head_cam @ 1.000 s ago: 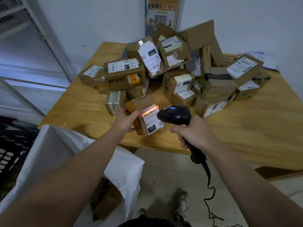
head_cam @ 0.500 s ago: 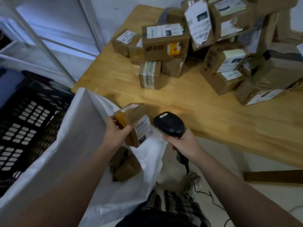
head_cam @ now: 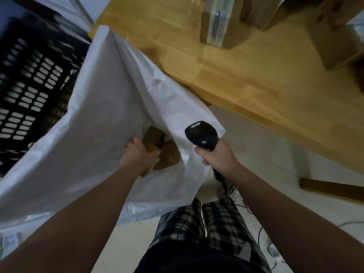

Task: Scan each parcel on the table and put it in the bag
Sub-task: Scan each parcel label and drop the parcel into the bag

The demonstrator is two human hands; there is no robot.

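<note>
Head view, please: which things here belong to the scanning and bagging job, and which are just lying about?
Job: scanner in right hand, held parcel in left hand, white bag, parcels on table.
Lying about: black crate, wooden plank.

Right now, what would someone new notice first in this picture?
The big white plastic bag fills the left middle, with the left hand inside it, holding a small brown cardboard parcel. Just right of it, the right hand grips a black handheld barcode scanner, near the light wooden table.
</note>
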